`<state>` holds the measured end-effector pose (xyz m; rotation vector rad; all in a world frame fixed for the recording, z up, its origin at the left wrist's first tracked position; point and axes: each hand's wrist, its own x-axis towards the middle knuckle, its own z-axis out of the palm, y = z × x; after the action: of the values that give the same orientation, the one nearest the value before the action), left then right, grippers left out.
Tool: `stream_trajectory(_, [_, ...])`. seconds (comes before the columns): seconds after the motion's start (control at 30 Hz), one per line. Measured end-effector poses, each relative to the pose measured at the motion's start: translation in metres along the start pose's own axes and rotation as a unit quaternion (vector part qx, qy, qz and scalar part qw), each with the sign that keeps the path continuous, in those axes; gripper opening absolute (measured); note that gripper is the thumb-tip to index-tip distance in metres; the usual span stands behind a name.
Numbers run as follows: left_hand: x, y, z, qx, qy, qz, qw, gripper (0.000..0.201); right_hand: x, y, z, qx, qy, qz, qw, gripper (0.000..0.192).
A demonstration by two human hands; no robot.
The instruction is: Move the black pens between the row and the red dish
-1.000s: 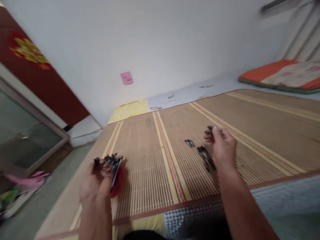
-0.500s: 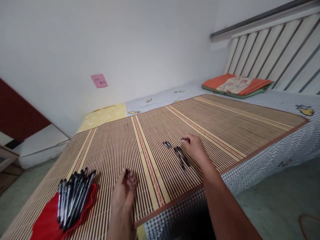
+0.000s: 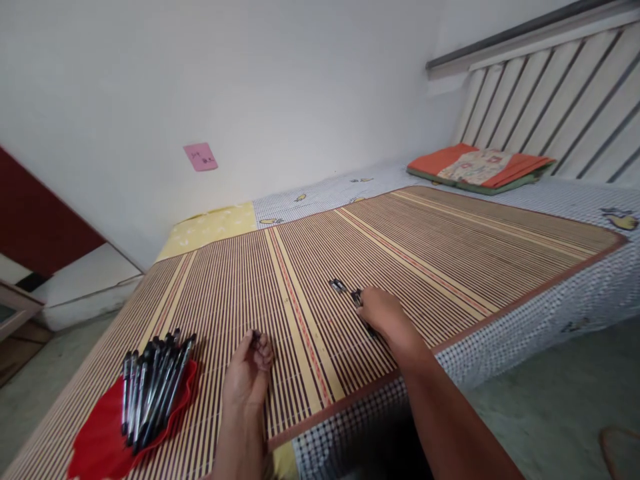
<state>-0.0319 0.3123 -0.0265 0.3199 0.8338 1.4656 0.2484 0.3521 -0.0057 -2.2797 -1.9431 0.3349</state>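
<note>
Head view: right hand (image 3: 383, 315) near mat edge (image 3: 350, 402)

on the mat (image 3: 450, 247), pens (image 3: 153, 390) lie on a cloth (image 3: 100, 440) at left, small parts, perhaps caps (image 3: 339, 287), at right, pillow (image 3: 480, 167) behind.

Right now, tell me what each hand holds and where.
The left hand pinches a small dark piece at its fingertips. The right hand covers the dark pens; its grip cannot be told.

Right hand (image 3: 383, 319) hides most of pens (image 3: 357, 297).
</note>
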Motion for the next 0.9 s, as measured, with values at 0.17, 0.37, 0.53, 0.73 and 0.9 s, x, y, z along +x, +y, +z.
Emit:
stream_trajectory(0.17, [-0.001, -0.001, 0.003, 0.003, 0.014, -0.004, 1.0, 0.018, 0.0, -0.001, 0.002, -0.006, -0.005, -0.006, 1.0, 0.023])
stream_trajectory(0.37, [0.001, -0.001, 0.002, 0.005, 0.011, -0.004, 1.0, 0.018, -0.002, -0.009, 0.005, 0.006, -0.018, -0.025, 1.0, 0.021])
stream_trajectory(0.53, [0.003, -0.003, -0.001, 0.013, 0.019, -0.003, 1.0, 0.015, -0.006, -0.026, 0.01, 0.039, -0.041, -0.049, 0.997, 0.017])
stream_trajectory(0.73, [0.006, -0.01, -0.004, 0.057, 0.037, 0.037, 0.997, 0.015, -0.018, -0.065, 0.028, 0.077, -0.033, -0.088, 0.993, 0.02])
stream_trajectory(0.9, [0.01, -0.014, -0.008, 0.1, 0.031, 0.066, 0.992, 0.028, -0.018, -0.072, 0.03, 0.115, -0.017, -0.118, 0.986, 0.018])
